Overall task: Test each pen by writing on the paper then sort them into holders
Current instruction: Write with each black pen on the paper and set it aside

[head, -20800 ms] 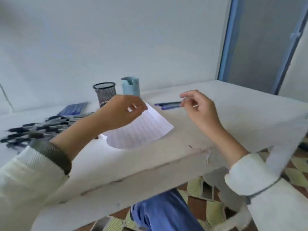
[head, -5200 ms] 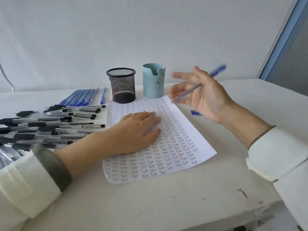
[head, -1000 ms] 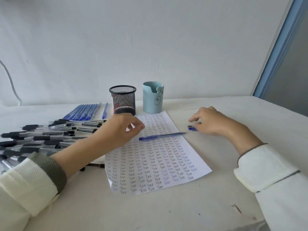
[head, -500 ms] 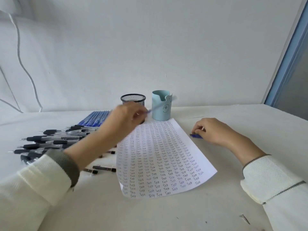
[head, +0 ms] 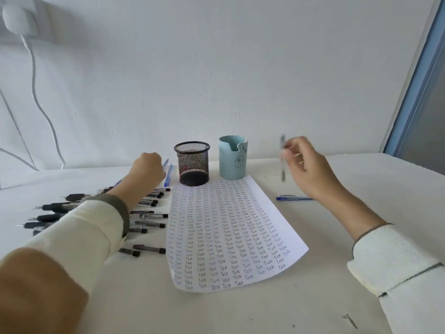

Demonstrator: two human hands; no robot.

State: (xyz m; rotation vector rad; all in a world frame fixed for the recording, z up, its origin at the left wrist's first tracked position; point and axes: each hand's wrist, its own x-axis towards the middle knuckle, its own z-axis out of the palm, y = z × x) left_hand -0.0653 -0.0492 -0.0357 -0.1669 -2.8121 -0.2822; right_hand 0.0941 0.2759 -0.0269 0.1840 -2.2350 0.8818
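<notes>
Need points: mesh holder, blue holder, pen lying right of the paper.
mesh holder (head: 192,162), head view, front mesh wall.
blue holder (head: 228,166), head view, front wall.
pen lying right of the paper (head: 295,198), head view, middle of the barrel.

Right hand (head: 305,162) raised right of the light-blue holder (head: 233,156), pinching a blurred grey pen (head: 283,157) near upright. Left hand (head: 147,165) curled over blue pens (head: 169,175) left of the black mesh holder (head: 192,162); grip hidden. Paper (head: 228,227) lies between the arms.

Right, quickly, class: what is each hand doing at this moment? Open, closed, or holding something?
Left hand: fingers curled by the blue pens; whether it grips one cannot be told.
Right hand: pinches a blurred pen, held upright above the table.
</notes>
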